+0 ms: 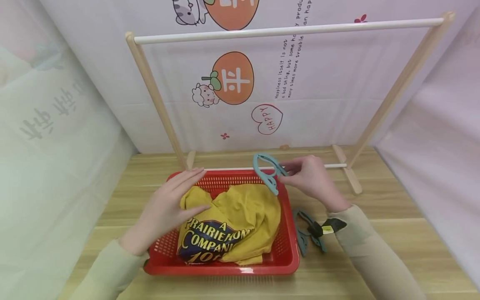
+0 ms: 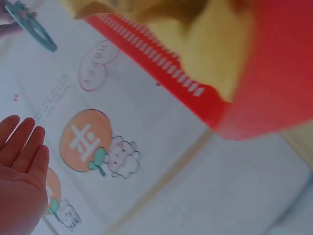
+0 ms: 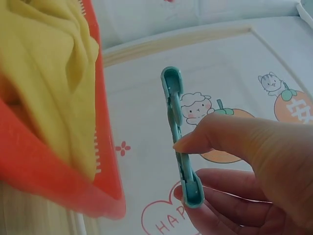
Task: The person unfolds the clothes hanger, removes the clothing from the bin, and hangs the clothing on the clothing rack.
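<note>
My right hand (image 1: 312, 181) pinches a teal folding clothes hanger (image 1: 265, 177) between thumb and fingers, above the right rear corner of the red basket (image 1: 225, 271). In the right wrist view the hanger (image 3: 182, 142) appears edge-on, folded together. My left hand (image 1: 168, 208) hovers at the basket's left side with fingers extended and holds nothing; its palm (image 2: 22, 196) shows in the left wrist view. A crumpled yellow T-shirt (image 1: 255, 208) with dark blue printed lettering lies in the basket. A second teal hanger (image 1: 302, 239) rests on the table right of the basket, under my right wrist.
Behind the basket stands a wooden clothes rack with a white top rail (image 1: 285, 31), wooden uprights (image 1: 397, 89) and feet on the wood-grain table (image 1: 390, 233). A white printed cloth (image 1: 318, 104) hangs behind it, with pale cloth walls at both sides.
</note>
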Demonstrator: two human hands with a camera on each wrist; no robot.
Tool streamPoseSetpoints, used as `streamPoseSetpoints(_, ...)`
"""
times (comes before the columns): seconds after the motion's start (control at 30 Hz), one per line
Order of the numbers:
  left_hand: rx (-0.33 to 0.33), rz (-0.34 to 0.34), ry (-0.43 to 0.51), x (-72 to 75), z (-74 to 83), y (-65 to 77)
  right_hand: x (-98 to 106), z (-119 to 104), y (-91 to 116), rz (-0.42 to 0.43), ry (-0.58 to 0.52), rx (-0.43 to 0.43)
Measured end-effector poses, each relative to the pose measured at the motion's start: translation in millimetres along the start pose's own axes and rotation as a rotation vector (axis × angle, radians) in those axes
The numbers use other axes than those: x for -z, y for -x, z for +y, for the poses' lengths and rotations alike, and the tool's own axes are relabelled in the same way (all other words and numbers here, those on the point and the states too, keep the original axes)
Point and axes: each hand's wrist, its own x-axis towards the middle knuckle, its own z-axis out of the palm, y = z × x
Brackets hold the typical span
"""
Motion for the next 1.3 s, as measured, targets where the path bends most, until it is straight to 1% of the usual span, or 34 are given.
streamPoseSetpoints(0.17, -0.081, 0.041, 0.089, -12.8, 3.6, -29.3, -3.5, -4.4, -3.0, -0.015, -0.021, -0.010)
streamPoseSetpoints(0.27, -0.108, 0.062, 0.154, -24.1, 3.2, -42.2, -6.2, -8.2, -5.1, -0.026, -0.037, 0.000)
streamPoseSetpoints(0.33, -0.109, 0.071, 0.193, -32.5, 2.4, -48.8, -8.2, -11.1, -6.4, -0.037, -0.046, 0.007)
streamPoseSetpoints(0.43, -0.089, 0.075, 0.242, -44.2, 1.2, -56.1, -10.7, -15.5, -7.9, -0.050, -0.055, 0.017)
streamPoseSetpoints(0.6, -0.054, 0.060, 0.286, -61.3, -1.6, -62.0, -14.3, -23.4, -9.3, -0.066, -0.052, 0.040)
streamPoseSetpoints(0.7, -0.040, 0.069, 0.270, -68.2, -2.2, -62.7, -15.7, -29.2, -9.5, -0.064, -0.036, 0.053)
streamPoseSetpoints(0.8, -0.028, 0.095, 0.210, -72.2, -1.9, -62.3, -16.8, -35.5, -9.2, -0.070, -0.014, 0.060)
streamPoseSetpoints(0.93, -0.032, 0.132, 0.114, -73.7, -2.5, -61.8, -18.1, -43.3, -7.7, -0.096, -0.007, 0.068)
streamPoseSetpoints(1.03, -0.036, 0.158, 0.063, -72.7, -3.8, -61.0, -18.9, -47.3, -6.4, -0.103, -0.012, 0.103)
streamPoseSetpoints(1.1, -0.029, 0.170, 0.051, -71.9, -4.9, -60.3, -19.3, -48.4, -6.0, -0.099, -0.019, 0.142)
streamPoseSetpoints(1.3, -0.010, 0.165, 0.056, -71.7, -7.3, -57.5, -20.2, -48.2, -5.8, -0.090, -0.052, 0.245)
